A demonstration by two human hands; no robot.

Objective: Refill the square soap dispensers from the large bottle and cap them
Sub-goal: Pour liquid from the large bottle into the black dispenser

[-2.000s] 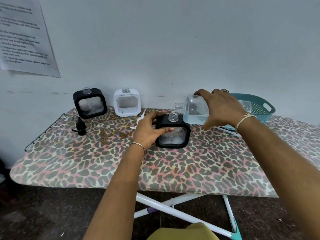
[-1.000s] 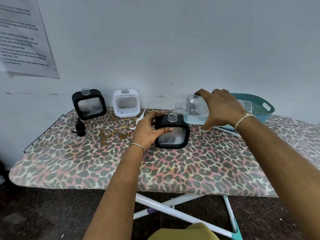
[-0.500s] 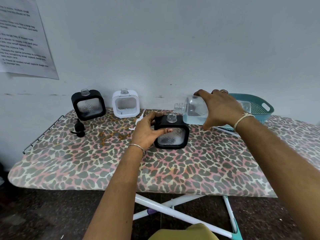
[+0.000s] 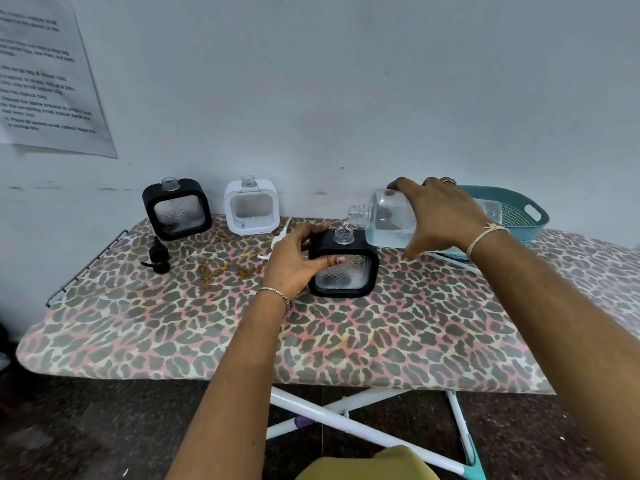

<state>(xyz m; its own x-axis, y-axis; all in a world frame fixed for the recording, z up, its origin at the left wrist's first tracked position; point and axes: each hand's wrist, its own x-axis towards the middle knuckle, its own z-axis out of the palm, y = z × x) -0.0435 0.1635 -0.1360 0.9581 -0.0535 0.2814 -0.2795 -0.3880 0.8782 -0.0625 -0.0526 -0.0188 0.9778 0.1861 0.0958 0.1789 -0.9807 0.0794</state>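
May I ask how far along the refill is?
Nothing capped yet. The right hand pours from the large clear bottle into the front black square dispenser, gripped by the left hand. Uncapped too: rear black dispenser and white dispenser; black pump cap lies loose.

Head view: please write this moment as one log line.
step: pour | right hand: tilts bottle | left hand: holds uncapped dispenser

Pale wall ahead of me, an ironing board doing duty as the table.
I'm facing a plain bluish-white wall (image 4: 346, 81), scuffed along a faint line, with a printed sheet of paper (image 4: 45, 81) stuck up at the left. Against it stands the ironing board (image 4: 381, 341) in a leopard-print cover, a wire rest (image 4: 83, 268) at its left end, white crossed legs (image 4: 346, 424) below, on a dark speckled floor (image 4: 104, 427). The light is soft and even.
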